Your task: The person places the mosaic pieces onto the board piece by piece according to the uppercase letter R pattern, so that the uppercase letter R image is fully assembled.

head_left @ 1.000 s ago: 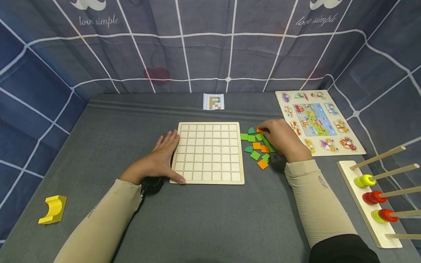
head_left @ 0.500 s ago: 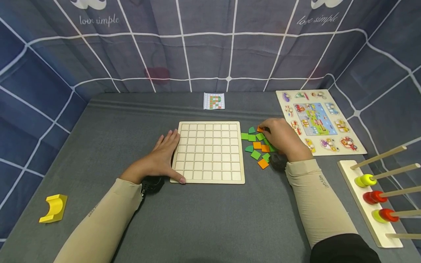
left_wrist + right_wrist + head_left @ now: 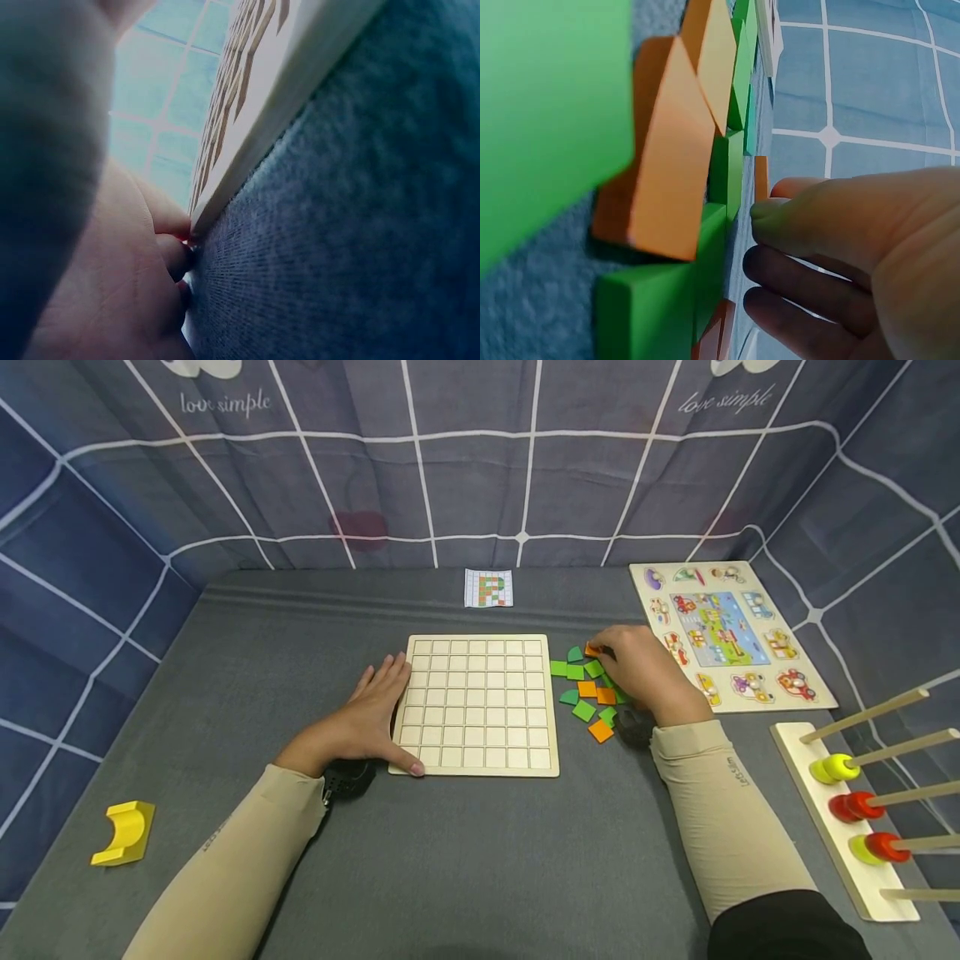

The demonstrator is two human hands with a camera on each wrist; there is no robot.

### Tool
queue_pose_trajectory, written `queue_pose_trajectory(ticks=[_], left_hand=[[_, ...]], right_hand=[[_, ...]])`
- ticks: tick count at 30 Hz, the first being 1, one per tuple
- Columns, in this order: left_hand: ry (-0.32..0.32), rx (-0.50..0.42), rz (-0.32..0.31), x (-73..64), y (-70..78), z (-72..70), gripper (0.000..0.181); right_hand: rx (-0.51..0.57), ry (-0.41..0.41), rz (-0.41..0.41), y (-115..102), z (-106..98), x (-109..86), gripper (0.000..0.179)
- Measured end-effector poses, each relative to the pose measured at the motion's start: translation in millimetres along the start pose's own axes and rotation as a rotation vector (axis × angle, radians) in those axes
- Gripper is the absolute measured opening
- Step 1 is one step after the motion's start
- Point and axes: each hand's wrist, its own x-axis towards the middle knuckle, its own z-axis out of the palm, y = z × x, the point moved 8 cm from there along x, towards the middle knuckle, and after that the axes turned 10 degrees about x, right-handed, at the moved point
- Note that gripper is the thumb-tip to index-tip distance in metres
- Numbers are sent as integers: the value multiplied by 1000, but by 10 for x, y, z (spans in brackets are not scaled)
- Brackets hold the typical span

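Note:
My left hand (image 3: 366, 720) lies spread along the left side of the pale wooden grid board (image 3: 475, 716), its thumb on the near left corner. The left wrist view shows fingers (image 3: 169, 217) against the board's edge. To the board's right, my right hand (image 3: 643, 670) is at the far end of a group of small tiles. Its thumb and forefinger pinch an orange tile (image 3: 761, 177). Around it lie green square tiles (image 3: 583, 712), other orange tiles (image 3: 601, 732) and dark green rounded tiles (image 3: 569, 697). The right hand hides part of the group.
A small printed pattern card (image 3: 488, 588) lies behind the board. At the back right is a wooden picture puzzle (image 3: 750, 647). A wooden peg stand (image 3: 806, 777) with red and yellow beads stands right. A yellow arched block (image 3: 127, 833) sits at the left.
Both hands keep their places at the board and the tiles. The whole head view has shifted up very slightly.

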Motion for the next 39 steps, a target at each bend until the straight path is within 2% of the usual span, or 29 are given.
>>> queue_pose_trajectory(ticks=[11,24,31,39], left_hand=[[-5,-8,0,-11,-10,1,162],[-10,12,-5,-5,9,-34,162],[-13,23,-2,-2,0,-21,162],[-7,18,2,-11,-3,-7,162]], right_hand=[[9,-12,-45,-159,69,62,20],[47,-77,-120,-428,258,170,20],[94,-104,-154,-633,372,240,21],[116,-130,-205,-926,536,411,19]])
